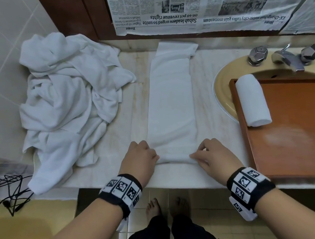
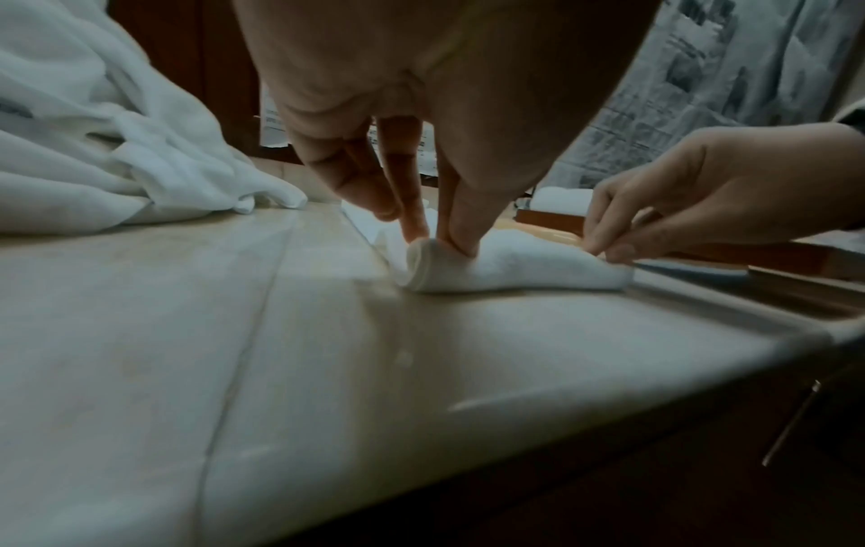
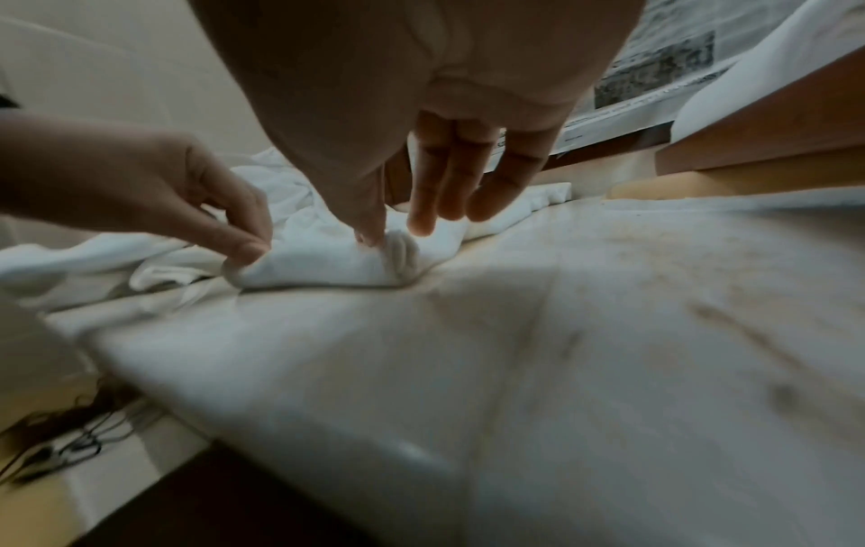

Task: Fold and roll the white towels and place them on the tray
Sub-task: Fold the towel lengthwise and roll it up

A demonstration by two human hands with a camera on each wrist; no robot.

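Observation:
A white towel (image 1: 172, 101) folded into a long strip lies on the counter, running away from me. Its near end is curled into a small roll (image 2: 491, 268) (image 3: 323, 268). My left hand (image 1: 143, 157) pinches the roll's left end between thumb and fingers (image 2: 416, 222). My right hand (image 1: 208, 155) pinches the right end, thumb and forefinger on the cloth, the other fingers (image 3: 468, 177) lifted. A finished rolled towel (image 1: 252, 100) lies at the left edge of the brown wooden tray (image 1: 301, 131).
A heap of loose white towels (image 1: 67, 102) covers the counter's left side. The tray rests over a yellow sink (image 1: 221, 83) with chrome taps (image 1: 286, 58). Newspaper (image 1: 197, 1) hangs behind. Black cables (image 1: 13, 194) lie at the lower left.

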